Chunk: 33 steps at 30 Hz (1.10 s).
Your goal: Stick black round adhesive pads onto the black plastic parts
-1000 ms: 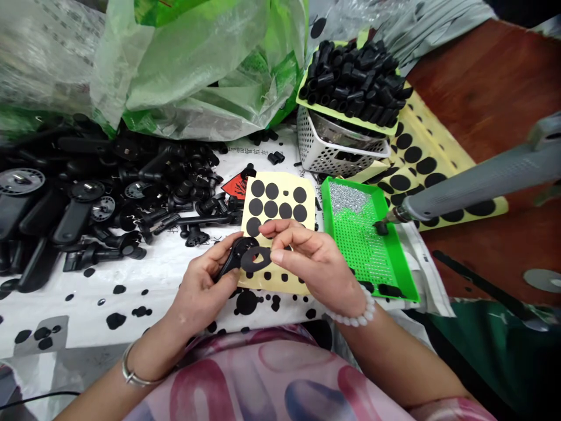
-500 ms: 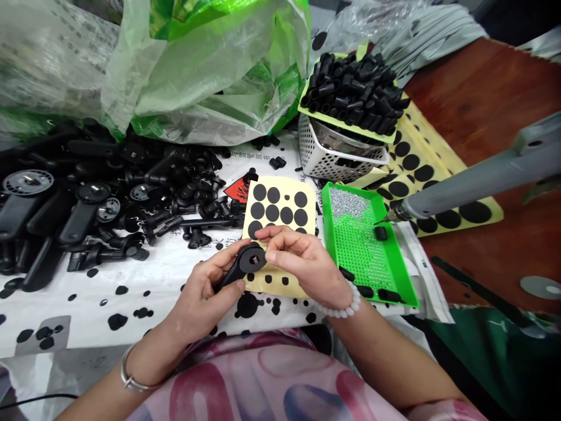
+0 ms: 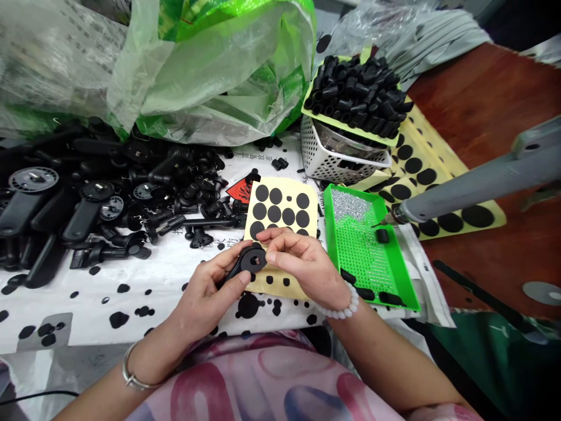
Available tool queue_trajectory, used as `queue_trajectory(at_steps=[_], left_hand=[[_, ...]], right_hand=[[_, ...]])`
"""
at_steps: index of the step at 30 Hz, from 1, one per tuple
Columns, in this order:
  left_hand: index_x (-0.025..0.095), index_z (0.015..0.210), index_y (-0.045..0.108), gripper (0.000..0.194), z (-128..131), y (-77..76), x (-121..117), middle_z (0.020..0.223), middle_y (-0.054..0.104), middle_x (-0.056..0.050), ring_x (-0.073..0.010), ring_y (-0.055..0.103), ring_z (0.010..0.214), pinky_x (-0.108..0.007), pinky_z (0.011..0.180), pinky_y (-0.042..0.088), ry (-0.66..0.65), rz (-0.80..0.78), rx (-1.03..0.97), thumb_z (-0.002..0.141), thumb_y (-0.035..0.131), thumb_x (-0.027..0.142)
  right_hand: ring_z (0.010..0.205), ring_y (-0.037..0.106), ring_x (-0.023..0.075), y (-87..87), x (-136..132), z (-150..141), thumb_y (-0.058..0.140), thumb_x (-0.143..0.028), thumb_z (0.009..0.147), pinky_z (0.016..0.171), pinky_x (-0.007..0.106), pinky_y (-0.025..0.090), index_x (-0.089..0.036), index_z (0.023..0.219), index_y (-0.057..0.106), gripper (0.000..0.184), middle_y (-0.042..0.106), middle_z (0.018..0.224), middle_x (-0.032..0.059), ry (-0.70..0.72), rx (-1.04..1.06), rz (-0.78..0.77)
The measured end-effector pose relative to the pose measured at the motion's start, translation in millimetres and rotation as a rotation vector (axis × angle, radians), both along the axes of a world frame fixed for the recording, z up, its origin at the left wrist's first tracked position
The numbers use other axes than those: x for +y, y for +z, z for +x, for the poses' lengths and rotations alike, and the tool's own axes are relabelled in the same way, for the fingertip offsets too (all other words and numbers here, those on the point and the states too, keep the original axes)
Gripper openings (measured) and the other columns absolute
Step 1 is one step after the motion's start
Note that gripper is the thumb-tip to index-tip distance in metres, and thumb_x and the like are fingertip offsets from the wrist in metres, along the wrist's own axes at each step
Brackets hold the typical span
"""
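My left hand (image 3: 209, 290) grips a black plastic handle part (image 3: 243, 264) by its stem, its round head pointing up and right. My right hand (image 3: 303, 263) pinches at that round head, where a black ring-shaped sticker sits with a small hole in the middle. Both hands hover just above a yellow backing sheet (image 3: 280, 202) that carries several black round stickers.
A heap of black plastic parts (image 3: 109, 199) fills the left of the table, under clear and green plastic bags (image 3: 210, 64). A green tray (image 3: 368, 245) of small screws lies right of the sheet. A grey electric screwdriver (image 3: 477, 178) points into it. A white basket (image 3: 342, 152) holds black tubes.
The ring sticker, held apart in my right fingers a second ago, now sits on the round head of the part. My hands stay together in the same spot.
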<state>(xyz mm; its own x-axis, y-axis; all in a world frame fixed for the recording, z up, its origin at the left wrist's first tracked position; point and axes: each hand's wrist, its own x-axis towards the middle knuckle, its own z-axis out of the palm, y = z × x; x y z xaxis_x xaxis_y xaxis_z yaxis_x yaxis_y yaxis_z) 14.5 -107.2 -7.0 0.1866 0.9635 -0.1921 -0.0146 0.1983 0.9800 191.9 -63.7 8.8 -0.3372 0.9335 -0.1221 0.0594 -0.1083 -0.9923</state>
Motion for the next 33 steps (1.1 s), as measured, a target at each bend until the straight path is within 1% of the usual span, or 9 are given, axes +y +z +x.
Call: queue_trajectory(at_steps=[8, 12, 17, 20, 24, 27, 33], left_hand=[[0.015, 0.128, 0.056, 0.052, 2.3, -0.9, 1.7, 0.057, 0.051, 0.003, -0.0117, 0.043, 0.052, -0.022, 0.05, 0.039, 0.008, -0.045, -0.014, 0.082, 0.06, 0.039], [0.014, 0.13, 0.054, 0.055, 1.4, -3.6, 1.8, 0.059, 0.053, 0.003, -0.0114, 0.045, 0.052, -0.022, 0.049, 0.038, 0.015, -0.058, 0.004, 0.083, 0.059, 0.041], [0.013, 0.132, 0.053, 0.055, 0.5, -5.0, 1.7, 0.056, 0.052, 0.003, -0.0117, 0.047, 0.052, -0.023, 0.05, 0.037, 0.015, -0.065, 0.031, 0.084, 0.056, 0.042], [0.013, 0.131, 0.054, 0.055, 1.0, -3.6, 2.3, 0.054, 0.052, 0.003, -0.0118, 0.047, 0.051, -0.023, 0.05, 0.037, 0.022, -0.062, 0.056, 0.084, 0.056, 0.042], [0.01, 0.13, 0.054, 0.058, 2.3, -1.4, 3.4, 0.055, 0.054, 0.003, -0.0118, 0.048, 0.051, -0.023, 0.05, 0.038, 0.033, -0.062, 0.064, 0.081, 0.059, 0.041], [0.007, 0.131, 0.052, 0.06, 3.2, -0.8, 3.7, 0.057, 0.056, 0.002, -0.0111, 0.048, 0.051, -0.023, 0.05, 0.039, 0.038, -0.059, 0.068, 0.081, 0.058, 0.042], [0.004, 0.132, 0.049, 0.06, 3.5, -0.7, 3.2, 0.054, 0.052, 0.005, -0.0098, 0.047, 0.05, -0.021, 0.049, 0.041, 0.03, -0.038, 0.096, 0.083, 0.055, 0.039]], right_hand=[[0.106, 0.058, 0.0205, -2.7, -1.0, -0.4, 0.065, -0.022, 0.074, 0.1, 0.042, 0.039, -0.02, 0.065, 0.066, 0.01, 0.065, 0.104, 0.0059, -0.02, -0.028, 0.02], [0.104, 0.059, 0.0196, -2.5, -1.1, -0.2, 0.063, -0.021, 0.075, 0.098, 0.041, 0.039, -0.019, 0.066, 0.066, 0.009, 0.064, 0.104, 0.0062, -0.019, -0.057, 0.027], [0.106, 0.058, 0.0205, -2.3, -0.2, -1.5, 0.063, -0.02, 0.075, 0.098, 0.041, 0.038, -0.019, 0.066, 0.065, 0.009, 0.064, 0.102, 0.0065, -0.024, -0.081, 0.049], [0.103, 0.059, 0.0195, -2.9, -0.1, -2.3, 0.063, -0.021, 0.075, 0.097, 0.041, 0.04, -0.019, 0.066, 0.065, 0.009, 0.064, 0.104, 0.0064, -0.04, -0.094, 0.061], [0.099, 0.06, 0.0189, -3.3, -0.1, -3.2, 0.062, -0.02, 0.074, 0.094, 0.04, 0.041, -0.019, 0.065, 0.064, 0.009, 0.064, 0.104, 0.0068, -0.061, -0.117, 0.087], [0.098, 0.06, 0.0191, -3.4, -0.1, -3.8, 0.062, -0.018, 0.074, 0.095, 0.04, 0.041, -0.018, 0.065, 0.063, 0.009, 0.064, 0.103, 0.0075, -0.077, -0.156, 0.128], [0.096, 0.06, 0.0175, -4.1, -1.0, -5.6, 0.061, -0.015, 0.074, 0.094, 0.038, 0.042, -0.018, 0.065, 0.062, 0.009, 0.063, 0.101, 0.0068, -0.102, -0.211, 0.188]])
